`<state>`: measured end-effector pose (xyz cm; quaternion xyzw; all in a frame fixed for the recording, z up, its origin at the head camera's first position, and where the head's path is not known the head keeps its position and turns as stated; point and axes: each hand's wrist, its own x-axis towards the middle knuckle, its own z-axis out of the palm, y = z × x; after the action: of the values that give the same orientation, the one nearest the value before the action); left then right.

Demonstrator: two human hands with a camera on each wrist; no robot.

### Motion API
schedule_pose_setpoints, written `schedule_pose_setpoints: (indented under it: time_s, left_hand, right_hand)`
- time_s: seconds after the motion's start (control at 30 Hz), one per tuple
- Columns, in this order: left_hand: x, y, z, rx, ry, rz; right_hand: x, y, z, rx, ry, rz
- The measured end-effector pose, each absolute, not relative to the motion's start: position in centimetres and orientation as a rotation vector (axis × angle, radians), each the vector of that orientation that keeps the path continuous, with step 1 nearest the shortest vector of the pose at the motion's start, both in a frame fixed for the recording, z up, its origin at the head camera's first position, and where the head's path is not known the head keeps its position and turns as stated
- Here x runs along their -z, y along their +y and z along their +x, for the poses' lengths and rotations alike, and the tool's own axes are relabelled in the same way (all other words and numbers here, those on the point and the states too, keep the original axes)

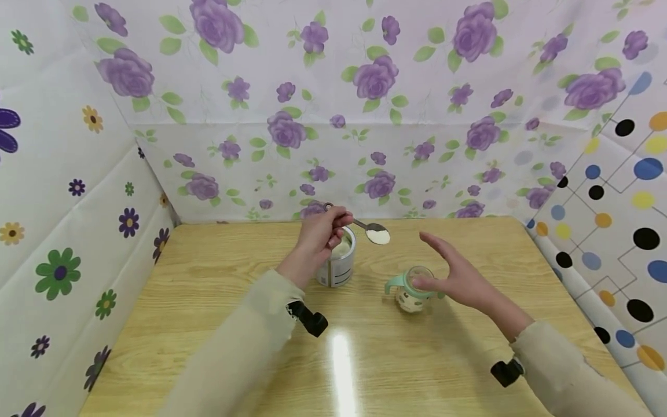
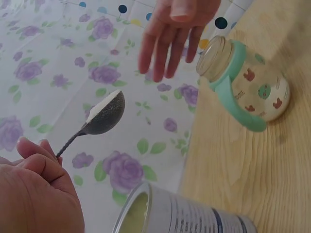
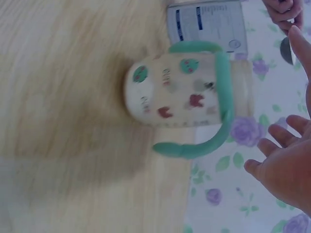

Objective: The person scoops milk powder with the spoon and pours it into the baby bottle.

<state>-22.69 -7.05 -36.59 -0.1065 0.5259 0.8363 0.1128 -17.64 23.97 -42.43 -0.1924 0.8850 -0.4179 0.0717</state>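
Head view: the left hand (image 1: 314,236) is pinching a spoon (image 1: 371,227) bearing white powder (image 1: 378,237), while an open can (image 1: 341,273) is standing toward the tabletop's (image 1: 208,347) far edge. Right of the can, a green-handled bottle (image 1: 409,302) is standing upright. Left wrist view: the bottle's open mouth is showing. Right wrist view: the right hand (image 3: 286,167) is hovering apart from the bottle, its grip spread.

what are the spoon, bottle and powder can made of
Spoon: likely metal, given its grey sheen and thin handle.
Baby bottle: transparent, so clear smooth glass or hard plastic.
Its green handles: probably smooth plastic, being opaque and evenly coloured.
Powder can: silvery rim suggests metal; printed wall could be metal or cardboard.
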Motion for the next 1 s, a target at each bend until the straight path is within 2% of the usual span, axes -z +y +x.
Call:
schedule_pose_setpoints:
  time_s: [0.5, 1.0]
  left_hand:
    - [37.6, -3.2, -21.7, -2.407, 1.533, -0.291]
    - [39.0, -1.8, -21.0, -2.384, 1.534, -0.303]
  right_hand:
    - [46.4, 25.3, -17.5, 1.240, 2.573, -0.585]
    - [48.6, 25.2, -18.0, 1.313, 2.589, -0.569]
